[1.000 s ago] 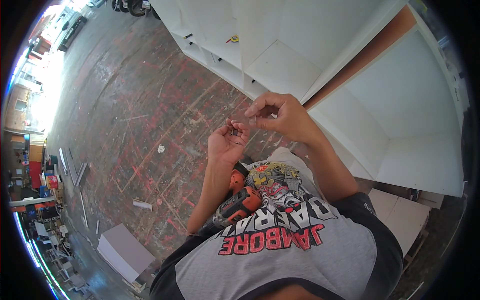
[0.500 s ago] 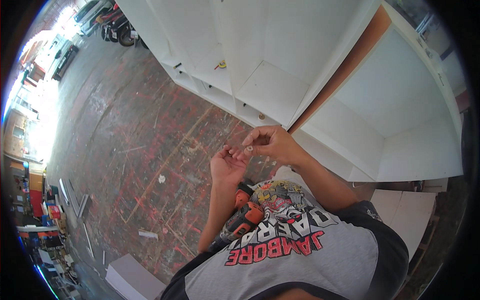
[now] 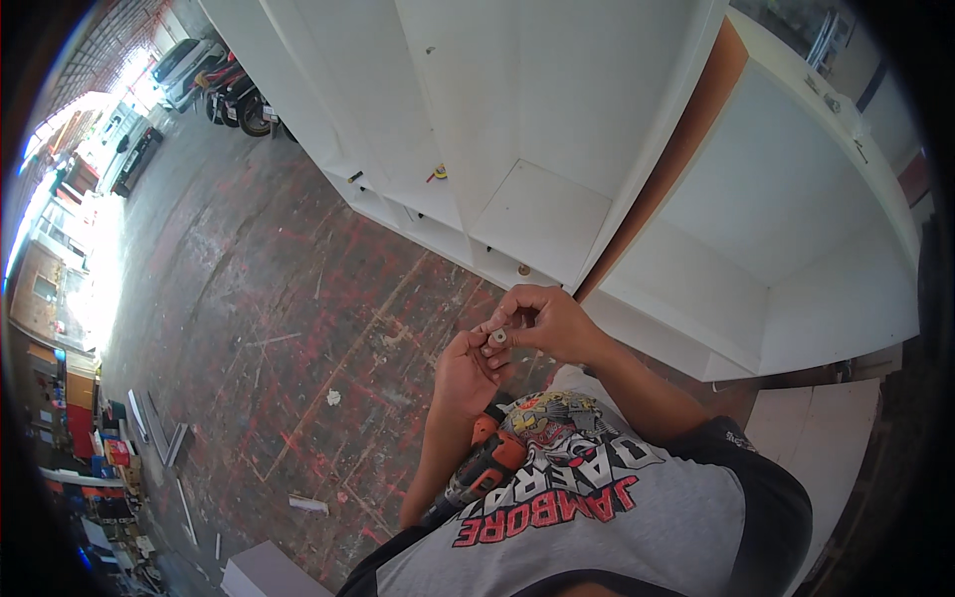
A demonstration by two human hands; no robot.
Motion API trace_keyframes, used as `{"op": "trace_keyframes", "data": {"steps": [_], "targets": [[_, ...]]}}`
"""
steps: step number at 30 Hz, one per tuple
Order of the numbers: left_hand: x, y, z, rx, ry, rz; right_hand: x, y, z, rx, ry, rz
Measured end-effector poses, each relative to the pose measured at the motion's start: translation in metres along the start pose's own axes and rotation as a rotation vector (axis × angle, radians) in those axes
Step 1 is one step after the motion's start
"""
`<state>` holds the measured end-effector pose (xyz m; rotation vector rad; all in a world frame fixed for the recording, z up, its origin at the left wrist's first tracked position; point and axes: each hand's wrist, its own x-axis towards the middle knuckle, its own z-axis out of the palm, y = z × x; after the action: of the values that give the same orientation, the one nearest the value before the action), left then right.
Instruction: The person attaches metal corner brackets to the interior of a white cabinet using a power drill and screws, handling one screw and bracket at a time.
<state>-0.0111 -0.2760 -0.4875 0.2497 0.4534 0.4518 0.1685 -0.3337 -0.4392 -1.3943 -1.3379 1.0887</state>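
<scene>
Proceeding from the left, narrow grey metal strips [image 3: 149, 423] lie on the stained dark floor [image 3: 229, 298]. Next, the tall white panel-built cabinet [image 3: 473, 60] has its sides, dividers and lower shelf in place; its front is open, with no door visible on it. A yellow tape measure [image 3: 439, 173] rests in a lower compartment, out of use.

The left hand [image 3: 466, 380] is curled narrow, fingertips close to those of the right; whether its palm holds anything cannot be told. An orange-and-black power drill [image 3: 487, 466] lies against the torso beside the left forearm, gripped by neither of the hands.

The small pale rounded piece with a dark centre [image 3: 499, 338] is between the hands, pinched by thumb and fingers of the right hand [image 3: 562, 323]. It remains loose, apart from the cabinet; judged by this, handling is in progress and fitting is not yet done.

Farther right, the open white box-shaped unit [image 3: 826, 239] also stands assembled, without a visible door.
</scene>
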Motion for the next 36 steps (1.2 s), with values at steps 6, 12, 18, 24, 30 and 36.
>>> {"op": "trace_keyframes", "data": {"steps": [6, 12, 18, 24, 30, 36], "targets": [[-0.006, -0.002, -0.001, 0.012, -0.118, 0.020, 0.004, 0.017, 0.003, 0.212, 0.005, -0.026], [-0.014, -0.001, 0.004, 0.038, -0.110, 0.094, 0.006, 0.009, 0.004, 0.304, -0.089, -0.018], [-0.020, 0.001, 0.003, 0.047, -0.064, 0.124, 0.007, 0.009, 0.011, 0.401, -0.141, -0.035], [-0.026, 0.002, 0.000, 0.050, -0.081, 0.141, 0.010, 0.010, 0.017, 0.448, -0.202, -0.044], [-0.031, 0.003, -0.005, 0.032, -0.066, 0.224, 0.014, 0.026, 0.015, 0.129, -0.126, -0.137], [-0.035, 0.004, -0.013, -0.016, -0.137, 0.232, 0.044, 0.111, -0.018, -0.130, -0.023, 0.030]]}}
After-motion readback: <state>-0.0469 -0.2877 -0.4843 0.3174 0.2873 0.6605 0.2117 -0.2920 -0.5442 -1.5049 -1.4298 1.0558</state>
